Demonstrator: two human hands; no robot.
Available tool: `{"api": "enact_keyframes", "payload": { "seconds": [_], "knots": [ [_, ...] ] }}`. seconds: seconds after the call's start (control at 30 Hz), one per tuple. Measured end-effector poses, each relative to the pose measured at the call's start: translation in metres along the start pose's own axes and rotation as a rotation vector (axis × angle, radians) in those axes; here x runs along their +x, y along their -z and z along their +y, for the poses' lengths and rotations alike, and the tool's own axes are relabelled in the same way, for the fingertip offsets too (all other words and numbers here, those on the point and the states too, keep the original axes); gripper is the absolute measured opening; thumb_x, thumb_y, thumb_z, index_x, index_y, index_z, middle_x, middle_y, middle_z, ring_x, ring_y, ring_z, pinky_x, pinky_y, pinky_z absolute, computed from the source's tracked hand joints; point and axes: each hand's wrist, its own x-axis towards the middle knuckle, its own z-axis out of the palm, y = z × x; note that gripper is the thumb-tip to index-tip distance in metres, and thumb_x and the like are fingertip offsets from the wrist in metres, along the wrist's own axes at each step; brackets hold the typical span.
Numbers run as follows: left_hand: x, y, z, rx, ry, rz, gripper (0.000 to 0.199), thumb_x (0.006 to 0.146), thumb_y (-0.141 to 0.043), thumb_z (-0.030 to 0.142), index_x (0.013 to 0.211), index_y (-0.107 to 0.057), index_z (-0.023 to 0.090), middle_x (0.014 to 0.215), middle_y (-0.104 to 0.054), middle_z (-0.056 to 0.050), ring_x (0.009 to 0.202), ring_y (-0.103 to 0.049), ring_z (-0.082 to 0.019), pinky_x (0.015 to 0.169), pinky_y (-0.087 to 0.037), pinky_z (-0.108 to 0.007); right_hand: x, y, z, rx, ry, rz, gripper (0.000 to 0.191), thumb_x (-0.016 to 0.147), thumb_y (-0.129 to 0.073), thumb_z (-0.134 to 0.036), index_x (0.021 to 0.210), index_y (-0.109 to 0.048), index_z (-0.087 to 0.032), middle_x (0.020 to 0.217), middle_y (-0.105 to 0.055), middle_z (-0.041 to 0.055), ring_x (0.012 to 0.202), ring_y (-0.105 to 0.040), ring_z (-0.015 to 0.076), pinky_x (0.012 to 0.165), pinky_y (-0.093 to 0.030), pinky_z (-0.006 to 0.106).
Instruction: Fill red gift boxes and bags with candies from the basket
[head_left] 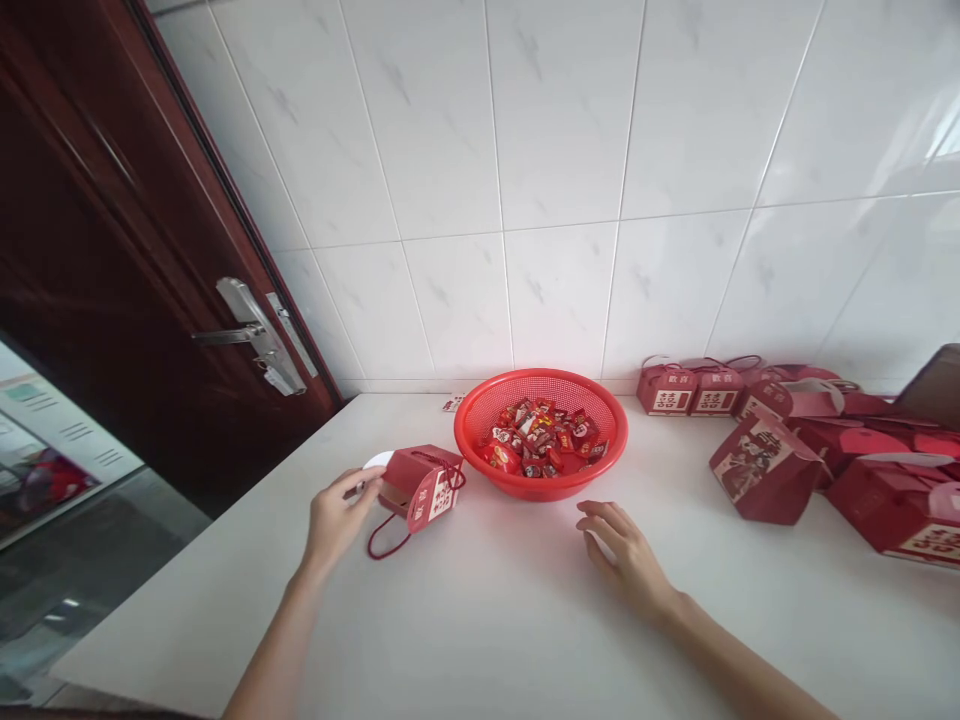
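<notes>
A small red paper gift box [426, 470] with cord handles lies on its side left of the middle, its flaps spread and its open end toward my left hand. My left hand [341, 510] pinches the edge of a flap whose white inner side shows. Beyond the hands, a red plastic basket [541, 488] holds several wrapped sweets [544, 438]. In front of the basket's right side, my right hand [624, 560] hovers or rests near the tabletop, fingers loosely bent and apart, holding nothing.
Several red gift boxes [772, 465] crowd the right end of the white table [465, 640], some closed, others with raised flaps. A dark object [934, 390] stands at the far right. Behind rises a tiled wall [555, 150]. A brown door [142, 220] with a metal handle is at left.
</notes>
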Motion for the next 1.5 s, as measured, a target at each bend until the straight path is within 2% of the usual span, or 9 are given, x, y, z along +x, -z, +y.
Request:
{"api": "enact_keyframes", "payload": {
  "seconds": [0.2,0.37,0.53,0.7,0.8,1.0,1.23,1.33,1.5],
  "knots": [
    [-0.018,0.027,0.059,0.029,-0.124,-0.249,0.028,0.077,-0.060,0.042,0.078,-0.079,0.021,0.083,-0.074,-0.005,0.077,-0.069,-0.021,0.067,-0.054,-0.025,0.014,0.007,-0.024,0.092,0.014,0.020,0.021,0.095,-0.048,-0.010,0.106,-0.060,-0.024,0.107,-0.070,0.0103,0.092,-0.070,0.0210,0.076,-0.060,0.036],
    [-0.036,-0.011,0.108,0.037,-0.275,-0.492,0.029,0.087,-0.051,0.029,0.085,-0.080,0.022,0.082,-0.072,-0.004,0.074,-0.067,-0.017,0.067,-0.051,-0.025,0.047,0.014,-0.069,0.268,0.081,0.050,0.023,0.097,-0.050,-0.014,0.117,-0.057,-0.023,0.109,-0.067,0.0117,0.098,-0.067,0.0202,0.079,-0.058,0.033],
    [-0.044,-0.052,0.139,-0.041,-0.364,-0.696,0.032,0.087,-0.049,0.017,0.093,-0.080,0.022,0.091,-0.072,-0.005,0.079,-0.066,-0.017,0.071,-0.050,-0.025,0.080,0.020,-0.096,0.279,0.279,-0.273,0.013,0.095,-0.052,-0.019,0.089,-0.062,-0.020,0.087,-0.066,0.0059,0.073,-0.059,0.0157,0.066,-0.049,0.029],
    [-0.043,-0.067,0.137,-0.111,-0.313,-0.757,0.034,0.085,-0.051,0.015,0.103,-0.079,0.022,0.091,-0.070,-0.004,0.079,-0.065,-0.016,0.070,-0.051,-0.025,0.093,0.028,-0.088,0.198,0.264,-0.595,0.024,0.089,-0.054,-0.008,0.069,-0.054,-0.021,0.075,-0.062,0.0011,0.068,-0.053,0.0136,0.064,-0.044,0.026],
    [-0.042,-0.071,0.130,-0.181,-0.248,-0.791,0.033,0.086,-0.055,0.019,0.110,-0.077,0.021,0.095,-0.072,-0.005,0.085,-0.067,-0.018,0.073,-0.054,-0.026,0.095,0.035,-0.082,0.292,0.215,-0.604,0.023,0.088,-0.054,-0.005,0.071,-0.054,-0.020,0.082,-0.064,0.0015,0.071,-0.055,0.0129,0.063,-0.044,0.025],
    [-0.043,-0.067,0.124,-0.239,-0.214,-0.834,0.055,0.072,-0.054,0.007,0.123,-0.073,0.021,0.122,-0.072,-0.006,0.117,-0.065,-0.023,0.101,-0.053,-0.033,0.097,0.045,-0.075,0.392,0.119,-0.603,0.026,0.086,-0.049,0.000,0.070,-0.058,-0.019,0.088,-0.064,0.0024,0.068,-0.057,0.0114,0.062,-0.046,0.025],
    [-0.047,-0.060,0.126,-0.156,-0.312,-0.883,0.071,0.068,-0.054,0.003,0.135,-0.064,0.023,0.141,-0.062,-0.006,0.129,-0.059,-0.027,0.107,-0.050,-0.039,0.093,0.058,-0.062,-0.230,0.096,-0.476,0.024,0.084,-0.052,0.001,0.075,-0.064,-0.018,0.082,-0.058,0.0060,0.073,-0.052,0.0171,0.064,-0.042,0.030],
    [-0.051,-0.059,0.125,-0.157,-0.326,-0.908,0.076,0.067,-0.054,0.001,0.138,-0.062,0.025,0.148,-0.056,-0.006,0.135,-0.054,-0.027,0.111,-0.047,-0.039,0.088,0.065,-0.053,-0.316,-0.021,-0.550,0.019,0.078,-0.060,-0.002,0.086,-0.065,-0.019,0.088,-0.058,0.0062,0.077,-0.056,0.0186,0.067,-0.043,0.030],
    [-0.058,-0.058,0.121,-0.196,-0.255,-0.924,0.072,0.069,-0.059,0.005,0.138,-0.062,0.023,0.144,-0.060,-0.008,0.137,-0.052,-0.030,0.114,-0.043,-0.042,0.080,0.074,-0.041,-0.197,-0.156,-0.714,0.042,0.072,-0.066,-0.005,0.109,-0.060,-0.024,0.090,-0.063,0.0031,0.077,-0.061,0.0197,0.067,-0.042,0.028]
  ]
}}
